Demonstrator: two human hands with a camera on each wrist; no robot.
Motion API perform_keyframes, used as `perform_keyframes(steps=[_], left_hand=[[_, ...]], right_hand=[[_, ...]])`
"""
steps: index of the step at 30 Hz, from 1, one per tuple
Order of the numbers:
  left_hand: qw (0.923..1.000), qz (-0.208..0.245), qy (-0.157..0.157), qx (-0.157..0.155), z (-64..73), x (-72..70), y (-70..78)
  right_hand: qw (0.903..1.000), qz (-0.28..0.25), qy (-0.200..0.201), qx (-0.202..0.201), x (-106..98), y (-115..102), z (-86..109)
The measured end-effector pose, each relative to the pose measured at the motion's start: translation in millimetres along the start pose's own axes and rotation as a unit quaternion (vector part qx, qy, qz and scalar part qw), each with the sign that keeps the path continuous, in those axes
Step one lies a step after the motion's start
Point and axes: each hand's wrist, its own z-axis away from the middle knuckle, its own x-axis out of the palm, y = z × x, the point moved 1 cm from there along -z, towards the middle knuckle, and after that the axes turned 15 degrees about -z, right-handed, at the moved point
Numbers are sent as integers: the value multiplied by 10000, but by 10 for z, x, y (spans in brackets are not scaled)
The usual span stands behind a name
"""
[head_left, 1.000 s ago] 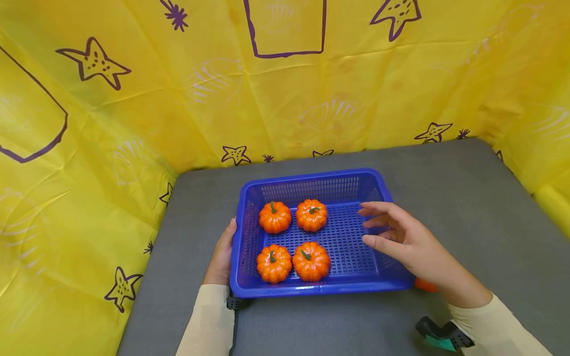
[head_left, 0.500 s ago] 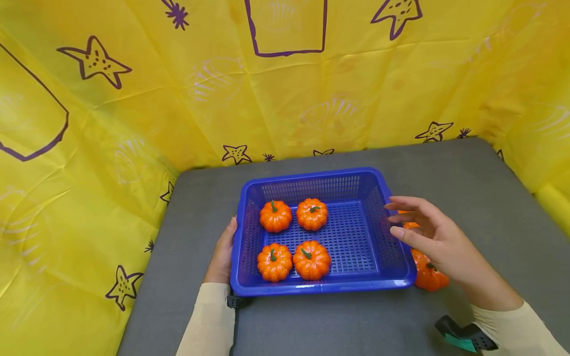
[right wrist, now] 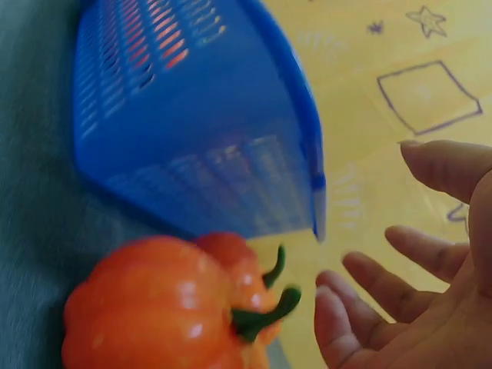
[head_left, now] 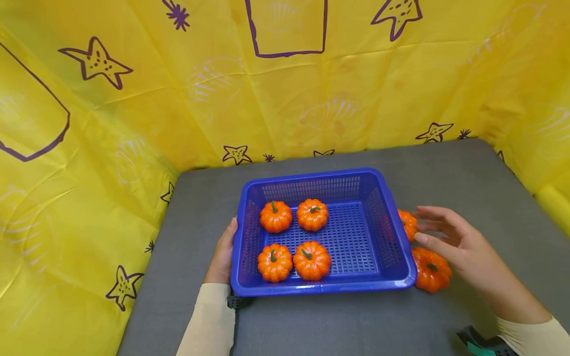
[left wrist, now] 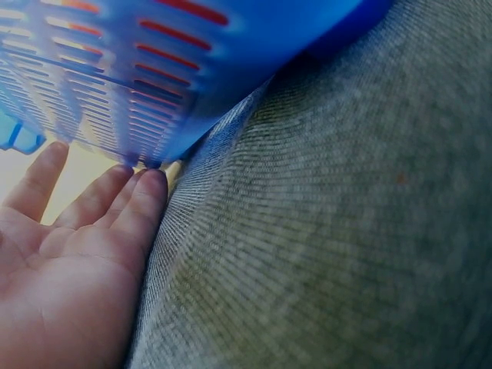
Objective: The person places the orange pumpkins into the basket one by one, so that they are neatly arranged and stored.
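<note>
A blue plastic basket has several small orange pumpkins with green stems in its left half. My left hand rests against the basket's left side; in the left wrist view its fingers reach out straight to the slotted wall. To the right of the basket, two more pumpkins sit on the table: a near pumpkin and a far pumpkin, partly hidden by the basket rim. My right hand hovers beside this pair with fingers spread and nothing held. The right wrist view shows a gap between that hand and the pumpkin stems.
Grey cloth covers the table. A yellow curtain with drawn starfish and fish encloses the back and both sides. Dark wrist mounts sit under both cuffs, the right mount bearing a green patch.
My right hand has moved from above the basket's right half out past its rim to the right, uncovering the two pumpkins there. The left hand and basket have stayed put.
</note>
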Motion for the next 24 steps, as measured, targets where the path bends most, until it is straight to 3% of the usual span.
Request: perform_keyframes(steps=[7, 12, 24], left_hand=[[10000, 50, 19, -59, 5, -4, -10], [10000, -12, 7, 63, 4, 1, -13], [10000, -13, 1, 45, -3, -6, -23]], right_hand=[[9982, 602, -2, 26, -125, 142, 75], [9965, 802, -81, 226, -153, 254, 126], [9975, 642, -300, 73, -146, 482, 270]])
